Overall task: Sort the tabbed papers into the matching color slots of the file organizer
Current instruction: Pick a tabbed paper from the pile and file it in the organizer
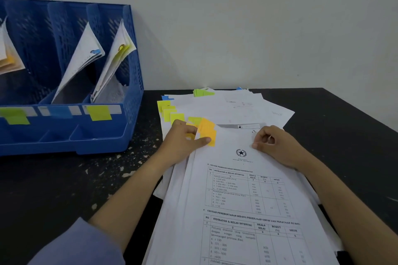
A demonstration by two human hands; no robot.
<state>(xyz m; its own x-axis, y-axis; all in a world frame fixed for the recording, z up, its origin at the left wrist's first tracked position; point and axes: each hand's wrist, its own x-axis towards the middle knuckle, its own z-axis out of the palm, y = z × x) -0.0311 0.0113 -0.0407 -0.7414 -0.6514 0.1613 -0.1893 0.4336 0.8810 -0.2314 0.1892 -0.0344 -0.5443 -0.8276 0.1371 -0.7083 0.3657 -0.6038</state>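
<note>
While both hands hold it, the orange-tabbed paper (243,189) lies flat.

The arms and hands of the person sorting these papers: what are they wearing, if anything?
Both hands are bare: no gloves, rings or watch show on the left hand or the right hand. Both forearms are uncovered too. The only clothing in view is a greyish-blue sleeve on the left arm, ending near the elbow.
</note>
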